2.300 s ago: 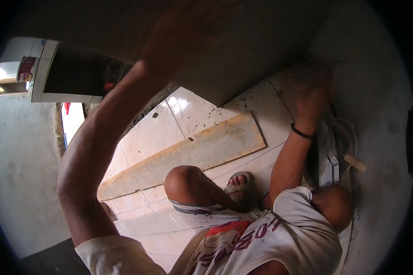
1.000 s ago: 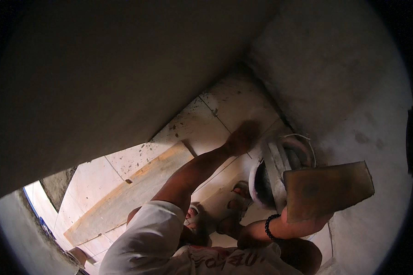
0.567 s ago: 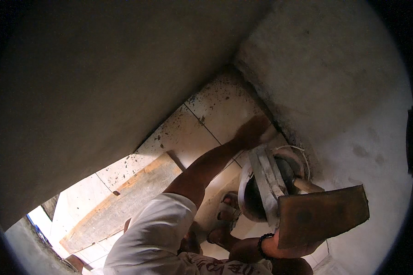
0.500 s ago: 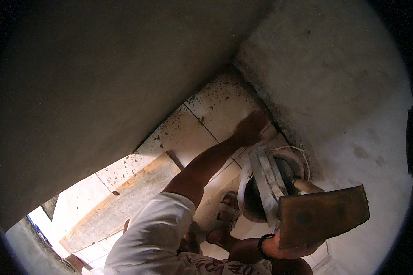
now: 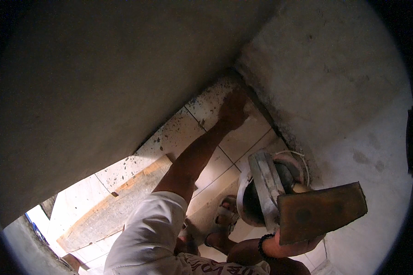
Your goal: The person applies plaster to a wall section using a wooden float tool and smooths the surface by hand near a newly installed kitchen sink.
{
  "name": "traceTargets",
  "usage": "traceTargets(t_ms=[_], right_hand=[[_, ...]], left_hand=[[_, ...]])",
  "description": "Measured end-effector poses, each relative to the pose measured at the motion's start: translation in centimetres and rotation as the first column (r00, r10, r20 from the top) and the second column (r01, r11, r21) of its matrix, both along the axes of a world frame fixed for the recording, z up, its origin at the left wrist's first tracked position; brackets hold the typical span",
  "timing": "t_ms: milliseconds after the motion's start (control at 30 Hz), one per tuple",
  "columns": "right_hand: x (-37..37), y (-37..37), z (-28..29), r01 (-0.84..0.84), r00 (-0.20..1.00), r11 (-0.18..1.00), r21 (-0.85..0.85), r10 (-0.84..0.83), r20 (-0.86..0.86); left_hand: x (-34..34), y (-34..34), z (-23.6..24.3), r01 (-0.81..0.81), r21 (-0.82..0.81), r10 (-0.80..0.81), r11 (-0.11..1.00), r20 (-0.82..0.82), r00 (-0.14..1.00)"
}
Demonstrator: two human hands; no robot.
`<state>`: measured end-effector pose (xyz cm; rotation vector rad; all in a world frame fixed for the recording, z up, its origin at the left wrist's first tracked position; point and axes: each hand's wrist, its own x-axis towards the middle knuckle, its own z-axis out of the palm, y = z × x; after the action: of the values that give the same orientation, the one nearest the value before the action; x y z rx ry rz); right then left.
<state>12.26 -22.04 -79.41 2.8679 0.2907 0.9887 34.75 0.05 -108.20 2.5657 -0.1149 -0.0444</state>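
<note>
My left arm stretches down to the tiled floor (image 5: 252, 127), with my left hand (image 5: 233, 111) low in the far corner where two walls meet. Shadow hides its fingers, and whether they hold anything does not show. Dark crumbs and specks lie on the tiles around that corner. A flat brown board (image 5: 323, 213), slightly tapered with two dark spots, is gripped from underneath by my right hand (image 5: 293, 246). The board covers most of those fingers. Just left of it stands a bucket (image 5: 244, 208) with a grey plastered bar (image 5: 264, 183) across its top.
A second round container (image 5: 293, 160) with a pale cord (image 5: 306, 166) sits against the right wall (image 5: 348, 133). A wooden handle (image 5: 301, 187) sticks out beside the brown board. At the left, a cement-smeared plank (image 5: 110, 206) lies along the left wall (image 5: 101, 101). My sandalled foot (image 5: 226, 213) is near the bucket.
My left hand has moved left and farther into the corner, away from the right wall's base. My right hand and the brown board have barely shifted.
</note>
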Motion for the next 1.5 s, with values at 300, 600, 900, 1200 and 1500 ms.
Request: traceTargets(t_ms=[300,600,900,1200,1500], right_hand=[[0.2,0.1,-0.6,0.026,0.999,0.999,-0.041,-0.027,-0.021],[1.0,2.8,-1.3,0.078,0.997,0.915,0.396,-0.073,-0.026],[2.2,4.0,-2.0,-0.110,0.992,0.501,0.858,0.114,0.060],[2.4,5.7,-0.9,-0.224,0.899,0.060,0.973,0.398,0.182],[3.2,6.4,-0.9,-0.077,0.941,-0.091,0.993,0.322,0.102]], left_hand=[[2.2,1.0,-0.6,-0.132,0.137,0.128,0.982,0.043,0.991],[2.2,1.0,-1.1,-0.407,0.032,0.406,0.913,0.025,0.914],[-0.3,0.6,1.4,-0.555,0.060,0.558,0.830,-0.119,0.821],[-2.1,1.1,1.7,-0.660,-0.022,0.648,0.751,-0.170,0.743],[-5.2,1.8,0.6,-0.733,-0.009,0.727,0.680,-0.120,0.676]])
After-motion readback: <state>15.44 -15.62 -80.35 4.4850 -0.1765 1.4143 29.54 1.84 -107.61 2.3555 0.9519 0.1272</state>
